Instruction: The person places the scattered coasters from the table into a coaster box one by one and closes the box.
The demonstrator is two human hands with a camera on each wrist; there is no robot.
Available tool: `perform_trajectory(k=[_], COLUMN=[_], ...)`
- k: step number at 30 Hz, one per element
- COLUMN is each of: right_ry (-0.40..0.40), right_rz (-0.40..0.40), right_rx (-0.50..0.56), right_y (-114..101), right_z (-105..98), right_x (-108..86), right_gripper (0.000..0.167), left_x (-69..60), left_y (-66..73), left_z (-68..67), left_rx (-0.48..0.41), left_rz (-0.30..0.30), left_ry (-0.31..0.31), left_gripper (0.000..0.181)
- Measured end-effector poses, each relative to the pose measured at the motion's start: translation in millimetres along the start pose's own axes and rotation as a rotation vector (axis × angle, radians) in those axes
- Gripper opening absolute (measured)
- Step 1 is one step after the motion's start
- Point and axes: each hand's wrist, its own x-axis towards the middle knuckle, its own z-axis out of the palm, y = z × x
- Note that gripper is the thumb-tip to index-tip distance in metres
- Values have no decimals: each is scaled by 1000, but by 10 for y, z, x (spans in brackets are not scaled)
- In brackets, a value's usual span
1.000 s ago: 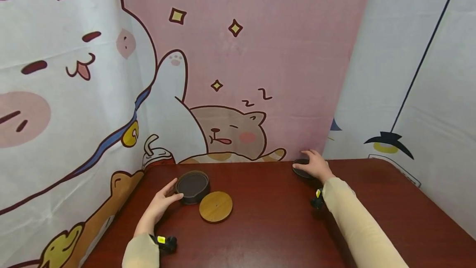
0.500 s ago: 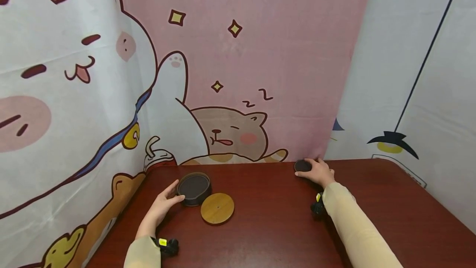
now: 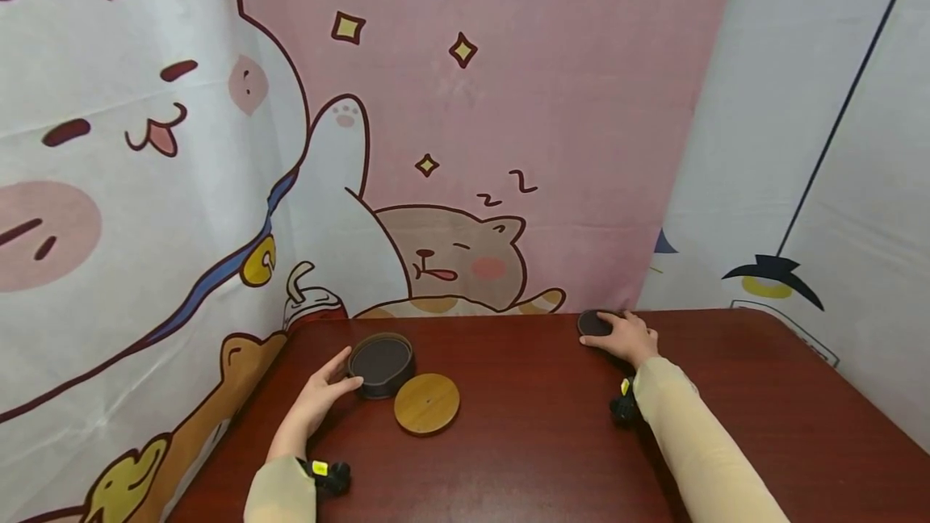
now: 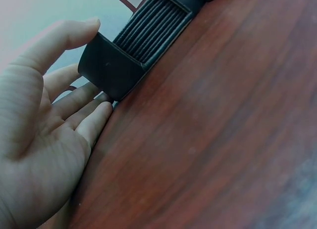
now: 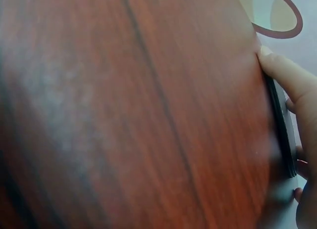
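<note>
A round black coaster holder (image 3: pixel 382 366) stands on the left part of the table; the left wrist view shows a stack of thin dark coasters (image 4: pixel 152 30) through an opening in its side. My left hand (image 3: pixel 317 400) holds its left side, thumb at the upper edge and fingers against the wall. Near the table's back edge, my right hand (image 3: pixel 627 339) grips a thin black round coaster (image 3: pixel 593 323) between thumb and fingers. In the right wrist view that coaster (image 5: pixel 283 127) appears edge-on, low against the tabletop, partly hidden by the hand.
A round wooden disc (image 3: pixel 427 403) lies just in front of the holder, to its right. The reddish-brown table (image 3: pixel 523 434) ends at a back edge close to a printed cloth wall (image 3: pixel 581 103).
The coaster in my right hand has gone from higher and tilted to lying flatter near the back edge. My left hand and the holder keep their places.
</note>
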Motion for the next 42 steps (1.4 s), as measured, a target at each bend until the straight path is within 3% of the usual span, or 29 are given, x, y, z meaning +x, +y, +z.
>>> perform_trajectory(k=[9, 17, 28, 35, 42], right_ry=[39, 67, 142, 178, 158], right_rz=[-18, -157, -321, -401, -445], right_rx=[4, 72, 259, 281, 287], right_y=[24, -18, -385, -598, -773], right_z=[-13, -117, -285, -351, -326], right_x=[-21, -1, -4, -32, -50], right_gripper=[89, 85, 68, 66, 65], left_x=[6, 24, 5, 0, 6], left_y=[37, 55, 7, -1, -15], left_z=[9, -19, -43, -27, -3], left_rx=[-2, 1, 16, 3, 0], left_rz=[4, 10, 8, 7, 2], left_ry=[-8, -8, -4, -6, -8], left_gripper=[78, 79, 78, 78, 78])
